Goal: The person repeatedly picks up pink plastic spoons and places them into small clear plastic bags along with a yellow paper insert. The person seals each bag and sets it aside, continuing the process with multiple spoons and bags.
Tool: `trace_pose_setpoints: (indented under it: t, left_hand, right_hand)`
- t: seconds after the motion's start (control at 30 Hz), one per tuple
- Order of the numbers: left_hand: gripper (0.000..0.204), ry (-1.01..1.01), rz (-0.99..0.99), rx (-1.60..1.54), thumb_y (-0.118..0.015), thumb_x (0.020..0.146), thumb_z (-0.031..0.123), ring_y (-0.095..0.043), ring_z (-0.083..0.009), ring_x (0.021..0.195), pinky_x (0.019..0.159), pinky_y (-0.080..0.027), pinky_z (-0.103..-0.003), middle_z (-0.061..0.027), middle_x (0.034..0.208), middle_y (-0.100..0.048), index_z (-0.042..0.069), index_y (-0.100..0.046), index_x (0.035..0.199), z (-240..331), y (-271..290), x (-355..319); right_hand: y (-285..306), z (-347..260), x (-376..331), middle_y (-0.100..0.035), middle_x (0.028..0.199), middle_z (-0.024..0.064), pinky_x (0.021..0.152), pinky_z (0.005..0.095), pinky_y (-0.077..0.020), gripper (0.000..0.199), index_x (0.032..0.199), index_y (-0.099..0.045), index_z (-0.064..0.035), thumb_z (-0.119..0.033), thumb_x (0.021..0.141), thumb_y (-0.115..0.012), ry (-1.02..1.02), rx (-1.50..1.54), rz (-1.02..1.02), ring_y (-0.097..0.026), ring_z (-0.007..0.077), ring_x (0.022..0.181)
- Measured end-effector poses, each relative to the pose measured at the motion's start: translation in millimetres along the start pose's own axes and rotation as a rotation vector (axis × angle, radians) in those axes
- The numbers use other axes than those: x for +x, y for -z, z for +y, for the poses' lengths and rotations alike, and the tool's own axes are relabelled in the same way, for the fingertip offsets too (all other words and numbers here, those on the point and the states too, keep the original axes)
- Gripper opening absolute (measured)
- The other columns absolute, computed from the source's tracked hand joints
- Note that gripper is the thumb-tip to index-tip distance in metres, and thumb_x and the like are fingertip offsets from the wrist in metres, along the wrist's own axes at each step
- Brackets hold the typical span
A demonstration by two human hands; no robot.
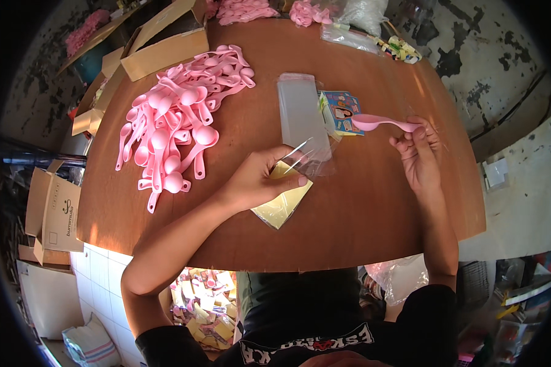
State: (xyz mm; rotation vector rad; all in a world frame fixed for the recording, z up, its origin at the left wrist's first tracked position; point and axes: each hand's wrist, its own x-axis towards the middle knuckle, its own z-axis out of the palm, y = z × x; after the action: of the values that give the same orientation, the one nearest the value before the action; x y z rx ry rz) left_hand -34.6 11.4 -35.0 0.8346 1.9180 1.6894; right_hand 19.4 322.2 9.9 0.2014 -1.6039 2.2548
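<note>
Brown tabletop [373, 226] lies beneath a smooth, round-bowled pink spoon [371, 123].

Dark lettering stands on the left carton [61, 220], white on the near black shirt [324, 342]; blue cards' [344, 109] print illegible.

Moderate light is falling across the table [361, 214], whose front middle is looking darker than its left front corner, where a pale sheen is showing. White floor tiles [101, 275], below and left of the table, are gleaming brightly. Above the table's middle, clear film [306, 161] is catching thin white streaks of glare, while pink spoons [159, 139] on the table's left side are showing small highlights. The lens is bowing the table's outline, black is filling the corners around it, and details far out beyond its sides are looking soft.
</note>
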Motion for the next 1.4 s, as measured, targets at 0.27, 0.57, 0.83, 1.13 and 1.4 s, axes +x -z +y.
trace_pose_setpoints:
  t: [0.27,0.57,0.83,1.13,1.4]
  left_hand:
    - [0.040,-0.085,0.007,0.074,-0.080,0.082,0.018,-0.063,-0.0089,0.086,0.077,-0.051,-0.027,-0.0058,0.099,-0.070,0.001,-0.064,0.114,0,-9,2]
    - [0.057,-0.252,0.093,0.266,-0.085,0.074,0.018,-0.064,-0.0107,0.082,0.076,-0.051,-0.030,-0.0113,0.102,-0.071,-0.001,-0.061,0.121,-5,-14,-6]
    - [0.063,-0.162,0.020,0.266,-0.084,0.074,0.008,-0.064,-0.0135,0.101,0.088,-0.051,-0.029,-0.0113,0.114,-0.068,-0.003,-0.055,0.128,15,-19,-8]
    - [0.067,-0.135,-0.017,0.277,-0.085,0.073,0.004,-0.063,-0.0128,0.104,0.091,-0.051,-0.029,-0.0095,0.115,-0.067,-0.002,-0.052,0.131,19,-26,-9]
    - [0.069,-0.180,0.006,0.350,-0.089,0.070,0.014,-0.063,-0.0114,0.104,0.091,-0.052,-0.030,-0.0129,0.119,-0.067,-0.001,-0.056,0.128,28,-34,-9]
  right_hand:
    - [-11,-4,-22,-0.062,0.071,0.0053,0.061,0.0331,-0.0595,0.027,0.101,-0.062,0.0033,-0.023,0.100,-0.058,-0.001,-0.099,-0.099,-0.061,0.0142,0.052]
    - [-25,-8,-26,-0.065,0.077,0.0093,0.067,0.0327,-0.0590,0.027,0.104,-0.064,0.0056,-0.020,0.099,-0.058,-0.061,-0.309,-0.039,-0.065,0.0166,0.058]
    - [-20,-5,-28,-0.063,0.073,0.0072,0.058,0.0286,-0.0561,0.025,0.101,-0.065,0.0047,-0.020,0.098,-0.060,-0.214,-0.179,-0.073,-0.062,0.0137,0.055]
    - [-26,8,-36,-0.063,0.077,0.0041,0.061,0.0256,-0.0520,0.024,0.101,-0.067,0.0029,-0.020,0.097,-0.062,-0.351,-0.197,-0.181,-0.060,0.0095,0.061]
    - [-43,13,-48,-0.066,0.107,0.0075,0.087,0.0249,-0.0491,0.022,0.106,-0.068,0.0041,-0.015,0.097,-0.062,-0.180,-0.289,-0.185,-0.061,0.0101,0.099]
